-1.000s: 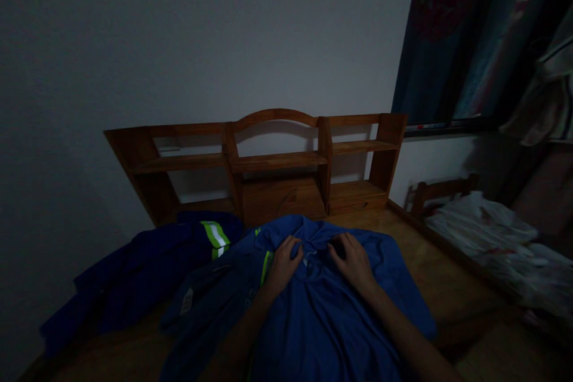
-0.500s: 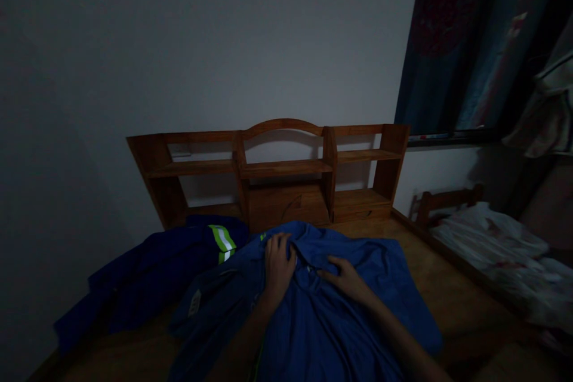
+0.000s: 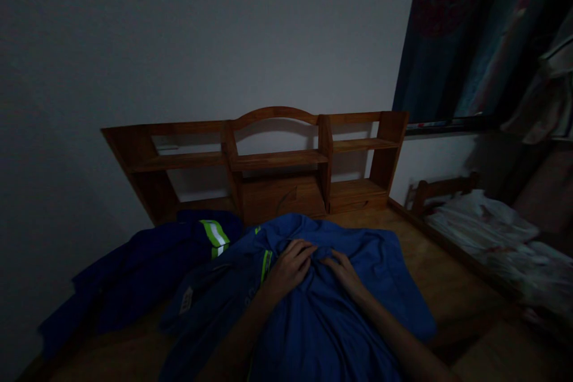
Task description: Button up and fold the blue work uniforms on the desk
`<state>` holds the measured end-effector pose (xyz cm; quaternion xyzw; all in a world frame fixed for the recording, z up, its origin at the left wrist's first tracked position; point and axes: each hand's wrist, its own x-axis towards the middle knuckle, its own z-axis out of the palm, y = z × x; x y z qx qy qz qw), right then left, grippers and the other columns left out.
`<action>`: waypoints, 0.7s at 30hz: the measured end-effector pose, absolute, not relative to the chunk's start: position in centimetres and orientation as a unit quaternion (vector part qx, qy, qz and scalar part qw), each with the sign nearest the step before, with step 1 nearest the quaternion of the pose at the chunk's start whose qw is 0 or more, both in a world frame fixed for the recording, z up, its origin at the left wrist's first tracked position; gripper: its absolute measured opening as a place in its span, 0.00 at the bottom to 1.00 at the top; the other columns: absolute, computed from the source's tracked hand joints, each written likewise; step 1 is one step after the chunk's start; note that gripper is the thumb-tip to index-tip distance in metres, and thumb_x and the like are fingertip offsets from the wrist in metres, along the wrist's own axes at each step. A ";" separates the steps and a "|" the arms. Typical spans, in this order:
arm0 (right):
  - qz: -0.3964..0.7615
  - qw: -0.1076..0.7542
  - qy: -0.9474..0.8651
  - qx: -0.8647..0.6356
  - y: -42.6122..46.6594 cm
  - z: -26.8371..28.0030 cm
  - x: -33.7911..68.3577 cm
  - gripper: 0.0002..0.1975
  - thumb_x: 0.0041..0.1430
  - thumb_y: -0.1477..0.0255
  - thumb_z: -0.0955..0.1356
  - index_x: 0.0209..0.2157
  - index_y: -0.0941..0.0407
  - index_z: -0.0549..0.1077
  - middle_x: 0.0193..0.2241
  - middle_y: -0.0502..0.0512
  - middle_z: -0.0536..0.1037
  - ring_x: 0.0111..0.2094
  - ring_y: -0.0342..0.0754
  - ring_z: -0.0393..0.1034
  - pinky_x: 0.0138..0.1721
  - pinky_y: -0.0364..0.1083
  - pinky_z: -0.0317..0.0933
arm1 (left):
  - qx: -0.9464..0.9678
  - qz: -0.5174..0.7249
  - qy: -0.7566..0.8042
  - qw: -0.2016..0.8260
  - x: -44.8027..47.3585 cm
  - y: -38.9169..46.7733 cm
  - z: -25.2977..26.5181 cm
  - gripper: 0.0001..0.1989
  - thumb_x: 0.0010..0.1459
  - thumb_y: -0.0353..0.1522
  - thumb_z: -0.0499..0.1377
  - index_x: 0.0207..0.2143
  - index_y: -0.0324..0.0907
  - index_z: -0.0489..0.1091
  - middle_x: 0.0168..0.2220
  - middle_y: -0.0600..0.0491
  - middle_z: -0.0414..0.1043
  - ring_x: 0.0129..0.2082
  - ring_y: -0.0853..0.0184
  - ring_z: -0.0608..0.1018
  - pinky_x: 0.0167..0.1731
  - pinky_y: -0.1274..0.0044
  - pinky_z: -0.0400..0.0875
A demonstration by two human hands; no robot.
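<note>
A blue work jacket with thin yellow-green reflective strips lies spread and creased in front of me. My left hand rests on its upper middle, fingers curled and closed on the cloth. Close by on the right, my right hand pinches a gathered fold of the same jacket, its fingertips partly hidden in the cloth. Folds run down from between the two hands. To the left lies a darker blue garment with a wide green and silver reflective band.
A wooden shelf headboard stands against the wall behind the clothes, on a wooden bed surface. Clear plastic bags lie beyond the raised edge at right. A dark curtain hangs at upper right. The light is dim.
My left hand has moved right and slightly down, closer to my right hand, uncovering a reflective strip. The cloth between them is more bunched. The view has shifted slightly.
</note>
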<state>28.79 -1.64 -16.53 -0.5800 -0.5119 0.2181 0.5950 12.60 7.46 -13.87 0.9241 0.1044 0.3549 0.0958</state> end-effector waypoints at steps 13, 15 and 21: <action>0.292 0.613 -0.476 -0.559 -1.6 -16.0 29.5 0.10 0.50 0.64 0.67 0.29 0.58 0.70 0.23 0.48 0.68 0.25 0.42 0.60 0.27 0.40 0.55 | 0.935 0.336 0.109 -0.009 12.5 7.6 -14.9 0.16 0.64 0.31 0.47 0.51 0.42 0.65 0.36 0.49 0.69 0.40 0.65 0.71 0.43 0.70 0.68; 0.295 0.607 -0.478 -0.563 -1.6 -16.0 29.5 0.11 0.50 0.63 0.67 0.28 0.58 0.70 0.21 0.47 0.66 0.23 0.41 0.59 0.26 0.40 0.53 | 0.937 0.332 0.108 -0.023 12.5 7.7 -14.9 0.15 0.64 0.31 0.46 0.51 0.41 0.65 0.35 0.49 0.69 0.39 0.65 0.71 0.42 0.69 0.68; 0.292 0.594 -0.498 -0.560 -1.4 -16.4 29.5 0.12 0.51 0.62 0.67 0.28 0.58 0.70 0.20 0.47 0.64 0.22 0.40 0.56 0.23 0.39 0.50 | 0.939 0.324 0.107 -0.051 12.5 7.9 -15.4 0.14 0.63 0.30 0.48 0.50 0.39 0.65 0.34 0.49 0.69 0.38 0.65 0.70 0.43 0.69 0.68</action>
